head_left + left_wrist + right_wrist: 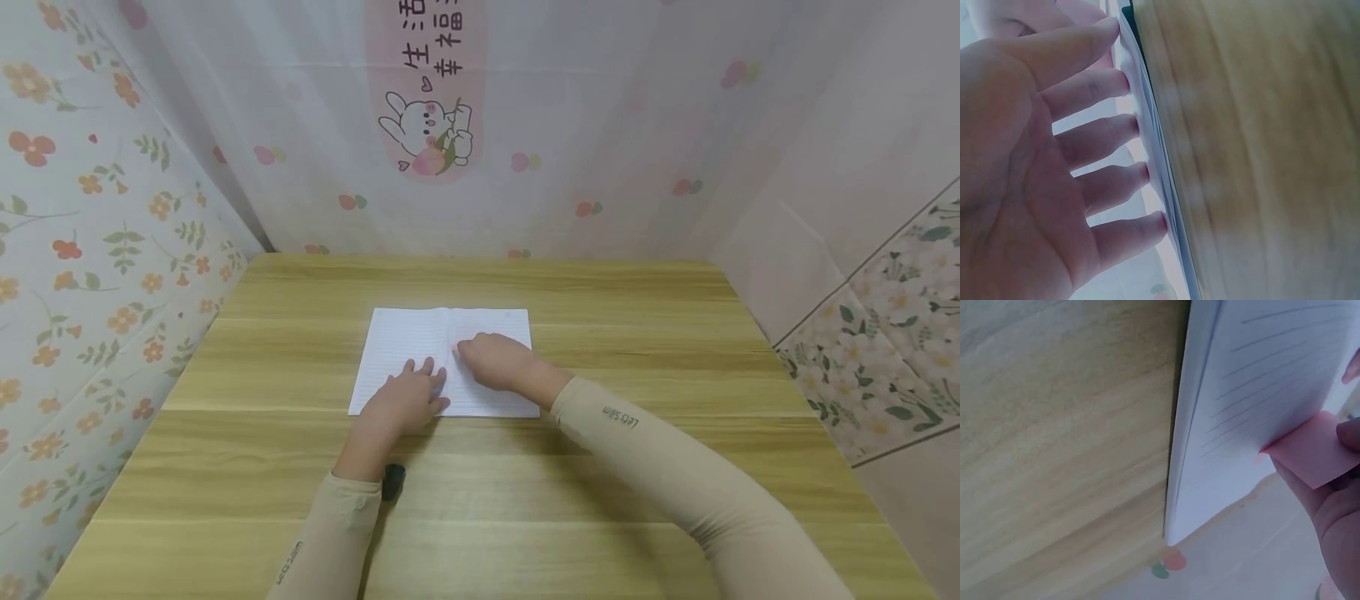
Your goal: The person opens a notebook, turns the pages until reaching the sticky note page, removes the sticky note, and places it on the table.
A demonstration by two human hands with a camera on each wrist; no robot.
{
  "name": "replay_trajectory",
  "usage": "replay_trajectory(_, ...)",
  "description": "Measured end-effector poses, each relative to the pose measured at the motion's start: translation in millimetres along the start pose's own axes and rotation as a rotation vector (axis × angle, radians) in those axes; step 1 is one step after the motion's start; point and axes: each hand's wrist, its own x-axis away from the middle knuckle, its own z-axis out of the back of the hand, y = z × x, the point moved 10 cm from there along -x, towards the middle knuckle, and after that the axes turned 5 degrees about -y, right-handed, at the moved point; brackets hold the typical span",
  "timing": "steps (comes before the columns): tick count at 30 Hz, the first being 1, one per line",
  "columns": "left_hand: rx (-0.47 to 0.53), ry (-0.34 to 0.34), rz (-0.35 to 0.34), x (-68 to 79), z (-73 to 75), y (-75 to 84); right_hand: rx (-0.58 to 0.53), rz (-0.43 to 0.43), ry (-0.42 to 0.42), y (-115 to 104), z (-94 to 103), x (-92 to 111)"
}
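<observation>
A lined notebook [397, 333] lies spread on the table, its ruled pages also filling part of the right wrist view. My left hand [405, 398] rests on the lower left page near the fold, with fingers spread; in the left wrist view its fingertips [1138, 125] touch the paper. Over the right page, my right hand [498, 360] pinches a pink sticky note [1313, 450] between thumb and fingers. One edge of the note touches the ruled page in the right wrist view; in the head view the hand hides most of it.
The wooden table [637, 333] extends around the notebook on all sides. A small black object [393, 482] shows beside the left wrist, partly hidden. A patterned curtain [585, 125] hangs behind the table, with floral cloth [97, 292] at the left.
</observation>
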Motion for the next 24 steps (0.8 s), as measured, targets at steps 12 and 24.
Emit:
replay_trajectory(12,0.007,-0.009,-0.010,3.2,0.7,1.0,-0.746,-0.243,0.265,82,33.3,32)
replay_trajectory(24,0.005,-0.014,-0.016,2.1,-1.5,2.6,-0.171,-0.375,0.090,127,24.0,91)
